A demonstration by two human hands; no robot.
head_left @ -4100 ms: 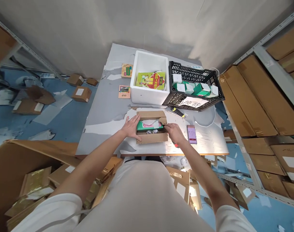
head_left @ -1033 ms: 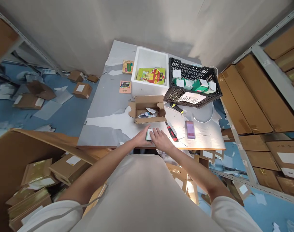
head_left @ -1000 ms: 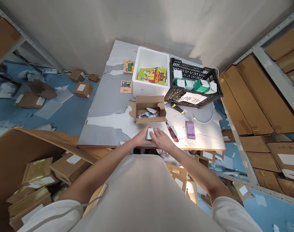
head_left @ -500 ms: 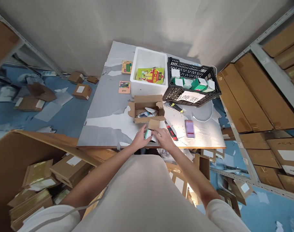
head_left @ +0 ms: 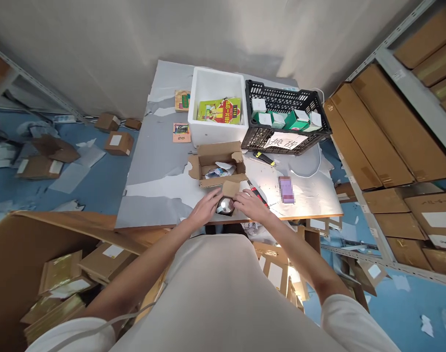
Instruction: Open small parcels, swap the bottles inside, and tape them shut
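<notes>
A shiny silver domed thing (head_left: 226, 205) sits between my hands at the table's front edge. It seems to be in a small opened box, whose brown cardboard flap (head_left: 230, 188) stands up behind it. My left hand (head_left: 205, 209) lies along the left side, fingertips at the flap. From the right, my right hand (head_left: 251, 205) has its bent fingers against the box's other side. A red and black box cutter (head_left: 258, 194) lies just beyond my right hand. Behind the flap is an open carton (head_left: 217, 183) with crumpled packaging (head_left: 220, 171) inside.
A white foam box (head_left: 217, 133) holds colourful printed packets (head_left: 220, 111). Beside it, a black crate (head_left: 251, 142) contains several green and white boxes (head_left: 296, 120). A yellow and black cutter (head_left: 264, 159) and a purple phone-like rectangle (head_left: 286, 189) lie on the right.
The green and white surface between my hands no longer shows; the silver dome is now exposed there. My hands have moved slightly apart, and the whole view has shifted a little.
</notes>
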